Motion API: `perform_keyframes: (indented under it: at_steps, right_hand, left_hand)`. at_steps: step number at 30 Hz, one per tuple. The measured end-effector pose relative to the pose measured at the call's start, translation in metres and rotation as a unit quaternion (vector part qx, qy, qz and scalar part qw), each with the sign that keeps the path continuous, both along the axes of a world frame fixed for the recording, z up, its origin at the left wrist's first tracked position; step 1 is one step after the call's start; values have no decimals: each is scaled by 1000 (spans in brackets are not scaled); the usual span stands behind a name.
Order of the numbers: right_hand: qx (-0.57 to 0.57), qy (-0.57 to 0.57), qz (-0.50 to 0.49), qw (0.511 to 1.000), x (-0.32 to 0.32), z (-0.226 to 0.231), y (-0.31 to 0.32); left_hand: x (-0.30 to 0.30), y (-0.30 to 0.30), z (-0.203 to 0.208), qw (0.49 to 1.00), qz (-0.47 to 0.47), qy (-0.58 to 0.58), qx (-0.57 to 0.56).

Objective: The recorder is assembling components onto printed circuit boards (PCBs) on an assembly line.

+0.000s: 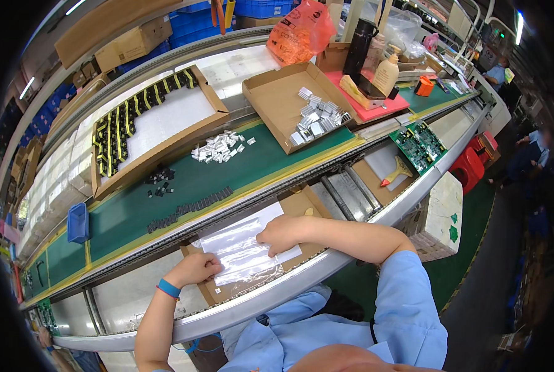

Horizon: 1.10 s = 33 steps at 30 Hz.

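A shiny clear plastic sheet or bag [243, 260] lies over white paper [271, 214] in a shallow cardboard tray [317, 204] in front of me. At the sheet's left edge, my left hand [193, 269] has its fingers curled together in a pinch on the plastic. A blue band circles that wrist. My right hand [283, 234] reaches across from the right and rests on the upper right of the plastic, thumb and forefinger apart. A small white tag [217, 291] lies near the tray's lower left. The undersides of both hands are hidden.
Beyond the rail, a green belt [125, 226] carries dark strips [190, 208], small black parts [160, 181], whitish metal pieces [218, 147] and a blue bin [78, 223]. Cardboard boxes hold finned metal blocks [317, 118] and black-yellow parts [128, 124]. Right: green circuit boards [418, 147], pump bottle [385, 75].
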State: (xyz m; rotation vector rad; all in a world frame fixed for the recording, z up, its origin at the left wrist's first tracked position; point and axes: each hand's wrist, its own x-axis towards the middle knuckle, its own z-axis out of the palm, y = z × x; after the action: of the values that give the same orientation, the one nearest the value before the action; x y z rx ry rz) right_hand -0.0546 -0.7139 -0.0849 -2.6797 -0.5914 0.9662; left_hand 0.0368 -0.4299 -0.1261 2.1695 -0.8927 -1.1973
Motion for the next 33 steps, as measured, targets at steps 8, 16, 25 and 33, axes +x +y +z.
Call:
perform_keyframes:
  at_steps: [8, 16, 25, 33]
  right_hand:
    - [-8, -10, 2, 1000, 2, 0, -2]
    - [-14, 3, 2, 1000, 2, 3, -1]
    - [-8, 24, -15, 1000, 1, 5, -2]
    - [-17, 8, -3, 1000, 1, 2, -5]
  left_hand:
    - [2, -6, 11, 999, -31, -14, 18]
    - [1, -2, 4, 1000, -10, -15, 16]
    - [-2, -5, 7, 1000, -18, -19, 11]
    - [-1, -6, 4, 999, -19, -25, 16]
